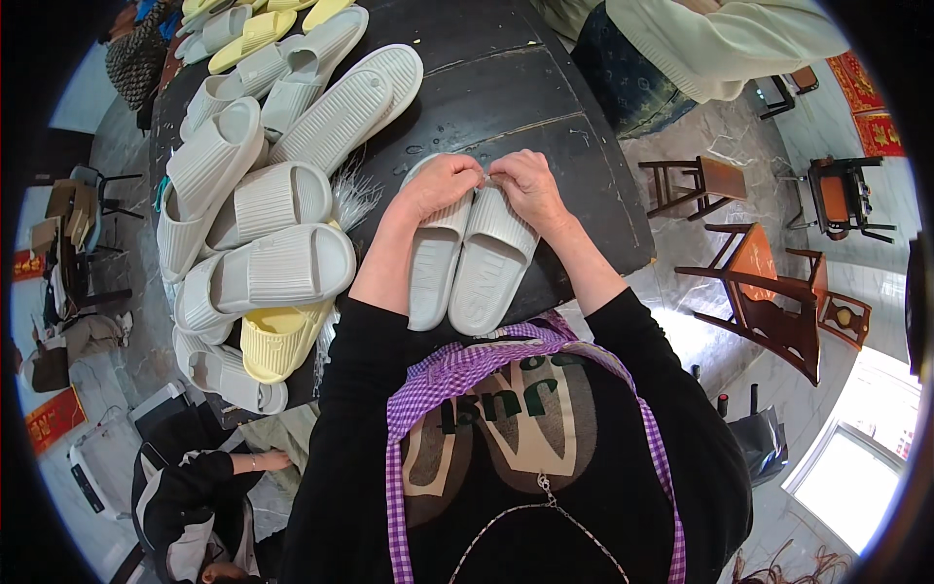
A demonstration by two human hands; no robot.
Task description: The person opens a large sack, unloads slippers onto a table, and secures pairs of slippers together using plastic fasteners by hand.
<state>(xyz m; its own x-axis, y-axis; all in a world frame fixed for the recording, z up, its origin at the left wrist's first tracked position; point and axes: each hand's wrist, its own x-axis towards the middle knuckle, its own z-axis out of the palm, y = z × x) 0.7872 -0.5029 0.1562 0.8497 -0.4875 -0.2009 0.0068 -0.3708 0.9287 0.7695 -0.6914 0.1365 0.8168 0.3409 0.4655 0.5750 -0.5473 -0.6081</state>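
Observation:
Two light grey slippers lie side by side on the dark table, a left one (pixel 431 277) and a right one (pixel 489 273), their heel ends toward me. My left hand (pixel 440 188) rests over the toe end of the left slipper, its fingers pinched together. Beside it, my right hand (pixel 529 195) bends over the toe of the other slipper, also in a pinch. The fingertips of both hands nearly meet between the two straps. Whatever they hold there is too small and covered to make out. A bunch of thin clear plastic strands (pixel 356 198) lies left of my left forearm.
Grey slippers (pixel 302 265) are heaped along the table's left side, with a yellow slipper (pixel 282 341) among them and more yellow ones (pixel 255 39) farther back. A person in a pale sweater (pixel 720 39) is at the far right. Wooden chairs (pixel 764 292) stand right of the table (pixel 525 88).

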